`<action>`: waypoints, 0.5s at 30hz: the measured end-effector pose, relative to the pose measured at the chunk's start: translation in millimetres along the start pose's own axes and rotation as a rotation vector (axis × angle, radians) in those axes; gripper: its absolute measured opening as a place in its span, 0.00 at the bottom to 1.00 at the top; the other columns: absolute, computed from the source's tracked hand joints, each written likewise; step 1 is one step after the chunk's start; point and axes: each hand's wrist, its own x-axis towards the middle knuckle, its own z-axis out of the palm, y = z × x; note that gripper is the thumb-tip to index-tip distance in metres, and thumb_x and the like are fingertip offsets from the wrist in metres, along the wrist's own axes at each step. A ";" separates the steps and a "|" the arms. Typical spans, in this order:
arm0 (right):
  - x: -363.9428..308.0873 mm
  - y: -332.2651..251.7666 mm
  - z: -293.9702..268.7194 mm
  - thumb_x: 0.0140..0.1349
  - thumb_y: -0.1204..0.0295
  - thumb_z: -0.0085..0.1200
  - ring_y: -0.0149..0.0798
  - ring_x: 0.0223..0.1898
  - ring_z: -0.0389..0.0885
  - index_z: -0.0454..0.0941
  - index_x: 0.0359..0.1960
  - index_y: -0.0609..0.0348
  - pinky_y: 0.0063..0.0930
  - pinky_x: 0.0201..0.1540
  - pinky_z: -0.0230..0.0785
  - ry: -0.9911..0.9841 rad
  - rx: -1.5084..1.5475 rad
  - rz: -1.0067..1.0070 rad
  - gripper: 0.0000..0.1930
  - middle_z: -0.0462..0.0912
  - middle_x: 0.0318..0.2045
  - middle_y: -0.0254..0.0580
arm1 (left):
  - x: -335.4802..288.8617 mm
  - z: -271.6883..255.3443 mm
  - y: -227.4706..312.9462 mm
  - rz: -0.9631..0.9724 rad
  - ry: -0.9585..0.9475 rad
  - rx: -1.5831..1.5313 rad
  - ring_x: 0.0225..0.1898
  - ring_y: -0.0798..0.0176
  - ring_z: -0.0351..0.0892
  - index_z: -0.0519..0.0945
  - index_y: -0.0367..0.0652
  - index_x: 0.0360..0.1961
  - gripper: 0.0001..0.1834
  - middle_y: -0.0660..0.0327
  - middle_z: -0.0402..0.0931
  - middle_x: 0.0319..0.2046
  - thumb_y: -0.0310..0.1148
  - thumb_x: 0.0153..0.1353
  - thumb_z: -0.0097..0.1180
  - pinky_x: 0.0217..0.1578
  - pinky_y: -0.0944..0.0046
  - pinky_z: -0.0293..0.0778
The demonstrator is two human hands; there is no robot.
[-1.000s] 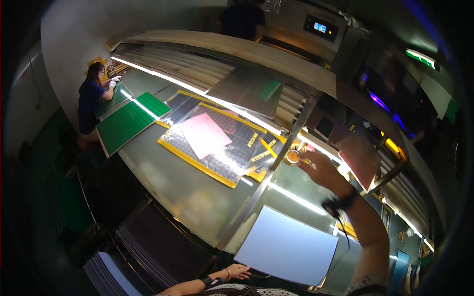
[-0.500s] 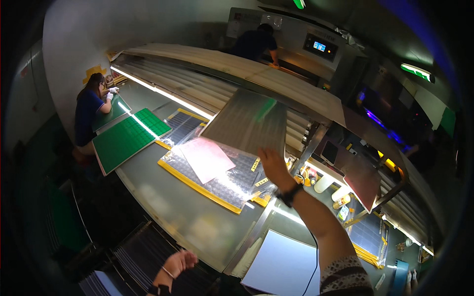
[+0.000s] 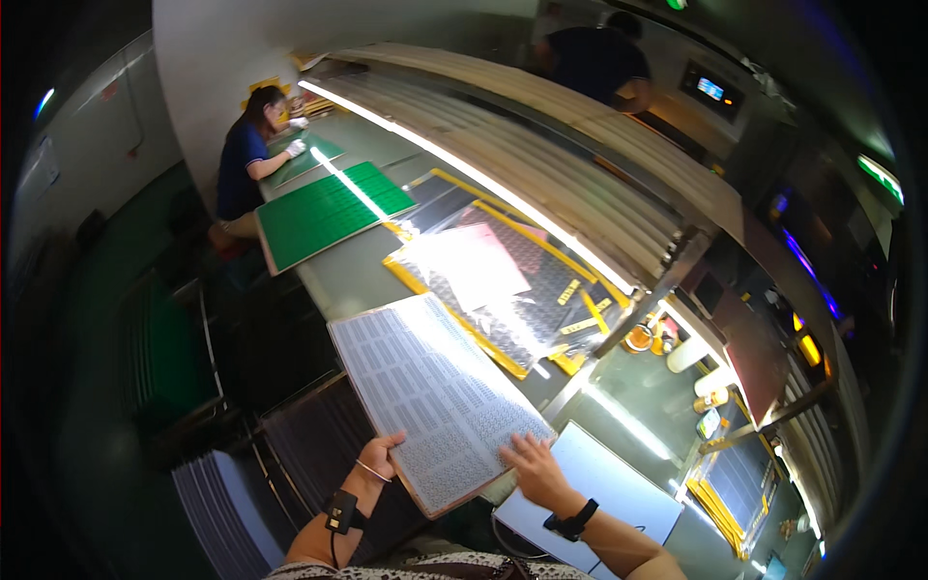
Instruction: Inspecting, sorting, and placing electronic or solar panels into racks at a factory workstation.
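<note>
A thin rectangular circuit board panel [image 3: 425, 387], pale grey with rows of fine dark patterns, is tilted in front of me over the near table edge. My left hand [image 3: 382, 454] grips its left edge near the lower corner, thumb lying on the face. My right hand [image 3: 536, 474] is at the lower right edge, fingers spread on the face; its thumb is hidden. Beyond the panel, a glossy pink-white sheet [image 3: 474, 263] lies on a dark panel [image 3: 503, 329] framed in yellow tape. A plain white board [image 3: 619, 474] lies under my right forearm.
A green panel [image 3: 333, 215] lies farther left, before a gloved co-worker [image 3: 253, 155]. A lit shelf rack [image 3: 522, 164] runs along the back, with another person [image 3: 594, 63] behind it. Bottles [image 3: 710, 398] stand at right. Racks of upright panels [image 3: 217, 512] are at lower left.
The dark panel that leaned by the shelf under my right hand is gone from there. A panel is now close to me between both hands. My left hand has closed on its edge.
</note>
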 end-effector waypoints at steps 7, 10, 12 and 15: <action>13.3 -108.1 51.2 0.46 0.54 0.57 0.67 0.55 0.57 0.69 0.42 0.60 0.57 0.55 0.50 -0.155 0.287 -0.147 0.26 0.63 0.53 0.58 | -12.9 -23.7 -41.0 0.145 0.189 -0.107 0.53 0.48 0.62 0.61 0.34 0.53 0.20 0.47 0.63 0.51 0.24 0.59 0.40 0.55 0.48 0.57; 17.8 -113.7 65.5 0.43 0.57 0.60 0.69 0.54 0.57 0.68 0.39 0.63 0.55 0.54 0.53 -0.140 0.204 -0.206 0.26 0.61 0.53 0.63 | -9.7 -38.5 -39.8 0.132 0.167 -0.156 0.54 0.47 0.61 0.60 0.33 0.54 0.20 0.47 0.62 0.52 0.25 0.59 0.40 0.56 0.47 0.56; 21.4 -112.6 63.1 0.38 0.60 0.62 0.66 0.52 0.60 0.68 0.39 0.63 0.55 0.53 0.54 -0.092 0.242 -0.286 0.27 0.62 0.52 0.62 | -13.4 -38.1 -35.0 0.109 0.177 -0.178 0.55 0.47 0.60 0.60 0.33 0.54 0.20 0.47 0.62 0.53 0.25 0.59 0.40 0.56 0.47 0.56; 16.8 -115.1 32.9 0.41 0.63 0.59 0.64 0.53 0.60 0.67 0.45 0.62 0.50 0.53 0.57 -0.066 0.231 -0.272 0.28 0.64 0.52 0.59 | -22.8 -21.3 -25.7 0.159 0.183 -0.113 0.55 0.47 0.60 0.59 0.33 0.55 0.21 0.47 0.61 0.53 0.26 0.60 0.40 0.56 0.46 0.55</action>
